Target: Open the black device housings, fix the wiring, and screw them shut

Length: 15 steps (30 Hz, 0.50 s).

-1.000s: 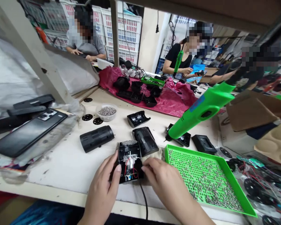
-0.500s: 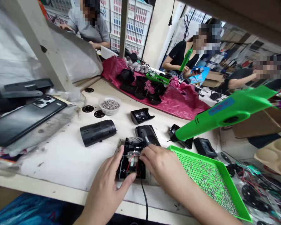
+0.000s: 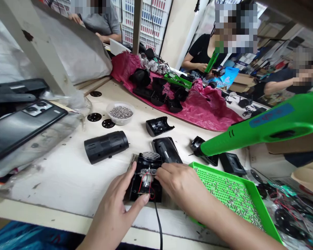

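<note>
An open black plastic housing half (image 3: pixel 135 189) lies near the front edge of the table, with a small motor (image 3: pixel 146 180), red and black wires and a round mesh grille (image 3: pixel 150 156) inside. My left hand (image 3: pixel 117 201) grips its left side, the thumb pressing by the circuit board at the near end. The bent fingers of my right hand (image 3: pixel 179 182) are closed at the right edge beside the motor; their tips are partly hidden. A black cord (image 3: pixel 158 222) runs from the housing toward me.
A green electric screwdriver (image 3: pixel 250 128) slants in from the right, above a green tray (image 3: pixel 263 208) of screws. Further off are a bowl of small metal parts (image 3: pixel 120 113), black housing shells (image 3: pixel 106 146) and pink plastic sheeting (image 3: pixel 211 118). A phone (image 3: pixel 23 126) lies left. Several people sit beyond.
The camera view has shifted slightly, so the screwdriver shows larger and further right. Both hands stay on the housing, with the left thumb slightly lower at its near end.
</note>
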Available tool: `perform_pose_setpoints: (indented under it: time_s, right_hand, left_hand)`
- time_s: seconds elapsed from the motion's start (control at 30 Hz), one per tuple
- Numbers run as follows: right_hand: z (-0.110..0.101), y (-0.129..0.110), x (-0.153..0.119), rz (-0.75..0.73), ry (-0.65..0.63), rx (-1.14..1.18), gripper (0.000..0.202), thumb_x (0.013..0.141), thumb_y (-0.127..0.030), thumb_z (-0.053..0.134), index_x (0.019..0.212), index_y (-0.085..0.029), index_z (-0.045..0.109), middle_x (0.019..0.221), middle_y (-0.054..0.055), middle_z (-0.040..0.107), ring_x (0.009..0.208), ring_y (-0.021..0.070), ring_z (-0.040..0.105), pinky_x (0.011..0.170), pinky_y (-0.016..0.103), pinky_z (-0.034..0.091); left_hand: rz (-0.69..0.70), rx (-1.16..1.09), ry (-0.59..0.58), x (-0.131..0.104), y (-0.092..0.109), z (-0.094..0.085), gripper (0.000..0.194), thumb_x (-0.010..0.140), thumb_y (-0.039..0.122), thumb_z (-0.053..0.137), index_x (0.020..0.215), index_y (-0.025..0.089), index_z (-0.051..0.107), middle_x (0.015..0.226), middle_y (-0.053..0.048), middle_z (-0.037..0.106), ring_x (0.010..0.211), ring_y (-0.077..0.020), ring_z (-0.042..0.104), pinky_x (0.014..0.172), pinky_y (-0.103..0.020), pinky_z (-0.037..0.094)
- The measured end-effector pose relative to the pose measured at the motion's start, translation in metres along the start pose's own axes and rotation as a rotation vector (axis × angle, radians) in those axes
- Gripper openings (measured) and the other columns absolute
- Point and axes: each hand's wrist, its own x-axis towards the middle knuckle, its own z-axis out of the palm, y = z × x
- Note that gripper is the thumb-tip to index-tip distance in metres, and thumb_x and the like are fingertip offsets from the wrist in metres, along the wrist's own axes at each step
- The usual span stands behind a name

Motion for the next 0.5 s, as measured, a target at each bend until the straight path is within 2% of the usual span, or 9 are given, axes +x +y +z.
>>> perform_pose_setpoints:
  time_s: [0.1, 0.27, 0.33, 0.43, 0.5]
  right_hand:
    - [0.002, 0.000, -0.003, 0.012, 0.027, 0.002, 0.016, 0.088, -0.008, 0.056, 0.075, -0.017, 0.057, 0.067, -0.001, 0.055, 0.057, 0.0148, 0.050, 0.054, 0.031, 0.028]
    - [0.003, 0.004, -0.014, -0.012, 0.052, 0.008, 0.016, 0.090, -0.012, 0.058, 0.076, -0.017, 0.058, 0.068, 0.000, 0.057, 0.059, 0.0147, 0.051, 0.056, 0.030, 0.030]
    - [0.004, 0.005, -0.017, -0.018, 0.053, 0.004, 0.016, 0.091, -0.013, 0.058, 0.076, -0.016, 0.058, 0.069, 0.000, 0.059, 0.059, 0.0145, 0.052, 0.056, 0.030, 0.030]
    - [0.005, 0.007, -0.017, -0.017, 0.051, -0.006, 0.016, 0.091, -0.012, 0.059, 0.076, -0.016, 0.059, 0.069, 0.000, 0.059, 0.059, 0.0145, 0.053, 0.055, 0.030, 0.030]
    - [0.005, 0.006, -0.014, -0.013, 0.045, -0.007, 0.015, 0.090, -0.012, 0.059, 0.076, -0.016, 0.059, 0.069, 0.000, 0.060, 0.059, 0.0144, 0.054, 0.055, 0.030, 0.030]
  left_hand:
    - [-0.022, -0.012, -0.014, 0.001, 0.001, 0.000, 0.068, 0.084, 0.052, 0.059, 0.146, 0.032, 0.039, 0.135, -0.009, 0.059, 0.119, -0.0285, 0.058, 0.078, -0.036, 0.059]
    - [0.019, -0.004, -0.039, 0.001, 0.002, -0.001, 0.065, 0.086, 0.050, 0.058, 0.146, 0.033, 0.039, 0.136, -0.007, 0.058, 0.123, -0.0282, 0.055, 0.099, -0.046, 0.049]
    - [0.031, 0.008, -0.057, 0.001, 0.002, -0.002, 0.067, 0.086, 0.050, 0.058, 0.147, 0.034, 0.038, 0.136, -0.007, 0.058, 0.123, -0.0283, 0.054, 0.096, -0.045, 0.051]
    - [0.012, 0.024, -0.084, 0.002, 0.002, -0.003, 0.068, 0.087, 0.052, 0.055, 0.148, 0.034, 0.034, 0.135, -0.008, 0.058, 0.120, -0.0290, 0.056, 0.079, -0.037, 0.057]
    - [0.003, 0.021, -0.078, 0.003, 0.002, -0.003, 0.067, 0.087, 0.053, 0.054, 0.149, 0.034, 0.033, 0.135, -0.008, 0.058, 0.119, -0.0290, 0.056, 0.074, -0.035, 0.057]
